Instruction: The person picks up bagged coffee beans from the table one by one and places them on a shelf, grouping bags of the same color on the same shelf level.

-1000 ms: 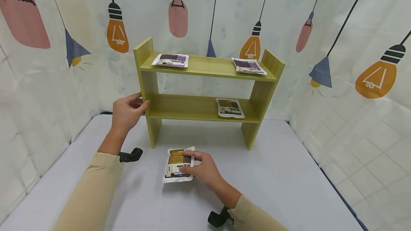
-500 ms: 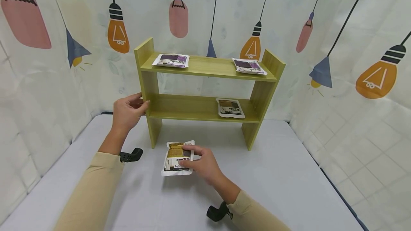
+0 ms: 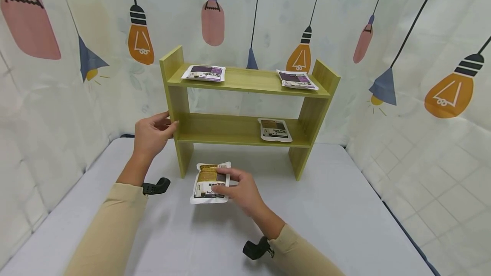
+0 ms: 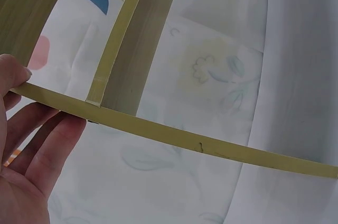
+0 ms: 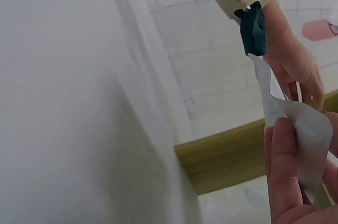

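The right hand is pinching a flat white-and-brown foil packet, lifting it just before the green wooden two-tier shelf; the left hand is gripping that shelf's left upright.

Bright, even, soft light; faint shadows; head view bends at edges; wrist views slightly blurred

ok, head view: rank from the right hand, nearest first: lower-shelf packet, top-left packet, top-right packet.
From the right hand:
1. Lower-shelf packet, right end of the lower shelf.
2. Top-left packet, left end of the top shelf.
3. Top-right packet, right end of the top shelf, only slightly farther than the second.
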A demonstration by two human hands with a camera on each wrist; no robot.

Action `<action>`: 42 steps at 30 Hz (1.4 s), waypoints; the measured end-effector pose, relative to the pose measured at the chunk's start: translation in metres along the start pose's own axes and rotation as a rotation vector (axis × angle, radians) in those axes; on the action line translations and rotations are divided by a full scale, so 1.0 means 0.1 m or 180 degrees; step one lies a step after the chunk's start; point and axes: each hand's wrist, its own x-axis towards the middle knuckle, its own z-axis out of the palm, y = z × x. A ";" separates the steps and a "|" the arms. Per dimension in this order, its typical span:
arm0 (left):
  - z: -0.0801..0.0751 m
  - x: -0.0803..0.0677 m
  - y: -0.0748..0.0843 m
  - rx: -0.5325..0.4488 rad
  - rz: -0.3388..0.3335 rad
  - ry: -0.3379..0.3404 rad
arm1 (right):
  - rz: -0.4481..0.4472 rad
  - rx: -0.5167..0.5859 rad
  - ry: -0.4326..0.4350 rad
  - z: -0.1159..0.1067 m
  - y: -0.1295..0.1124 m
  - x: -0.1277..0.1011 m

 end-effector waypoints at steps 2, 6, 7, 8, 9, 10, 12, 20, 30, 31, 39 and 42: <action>0.00 0.00 0.00 0.0025 -0.0013 0.0016 | -0.0010 0.0030 -0.0007 0.01 -0.03 0.01; 0.00 0.00 0.01 -0.0009 0.0004 0.0027 | -0.0026 0.0107 0.0001 0.01 -0.08 0.04; 0.00 0.00 0.01 -0.0025 0.0012 0.0029 | -0.0031 0.0124 0.0003 0.01 -0.09 0.05; 0.00 0.00 0.01 -0.0050 0.0025 0.0021 | -0.0038 0.0137 0.0004 0.01 -0.09 0.06; -0.01 0.00 0.01 -0.0066 0.0036 0.0014 | -0.0048 0.0149 0.0004 0.01 -0.10 0.07; -0.01 0.00 0.01 -0.0080 0.0047 0.0014 | -0.0065 0.0167 -0.0001 0.01 -0.11 0.08; -0.01 0.00 0.02 -0.0086 0.0044 0.0010 | -0.0105 0.0189 -0.0014 0.01 -0.13 0.09; -0.01 0.01 0.01 -0.0073 0.0028 0.0012 | -0.0182 0.0194 0.0010 0.02 -0.22 0.15; 0.00 0.00 0.01 -0.0044 -0.0019 0.0039 | -0.0282 0.0324 0.0003 0.02 -0.28 0.22; 0.01 0.00 0.01 -0.0045 -0.0021 0.0045 | -0.0291 0.0322 0.0003 0.02 -0.29 0.23; 0.02 0.02 -0.02 -0.0061 -0.0008 0.0064 | -0.0355 0.0320 0.0014 0.02 -0.37 0.26; 0.02 0.01 -0.01 -0.0066 -0.0008 0.0053 | -0.0358 0.0324 0.0020 0.02 -0.39 0.29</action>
